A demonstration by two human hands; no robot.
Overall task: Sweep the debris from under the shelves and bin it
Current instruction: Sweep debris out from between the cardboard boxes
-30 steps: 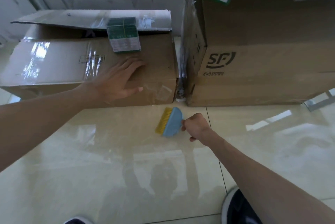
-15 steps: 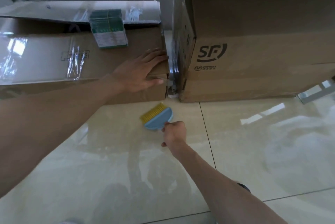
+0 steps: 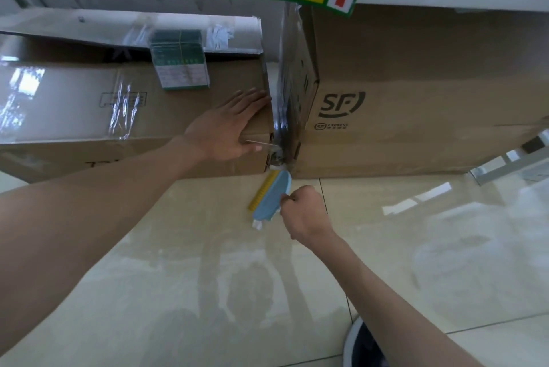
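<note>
On the floor (image 3: 208, 292) is set the SF box (image 3: 416, 105), printed "SF EXPRESS". Left of it, a low box (image 3: 89, 117) is pressed by the flat, open left hand (image 3: 227, 129). At the SF box's front left corner a blue brush (image 3: 271, 197) is gripped by the right hand (image 3: 303, 213), long axis slanted, tip toward that corner, bristles turned leftward.

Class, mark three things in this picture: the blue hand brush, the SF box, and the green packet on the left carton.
blue hand brush (image 3: 274, 197): head view, blue plastic back.
SF box (image 3: 416, 105): head view, front face, right of the logo.
green packet (image 3: 179, 69): head view, its labelled face.
</note>
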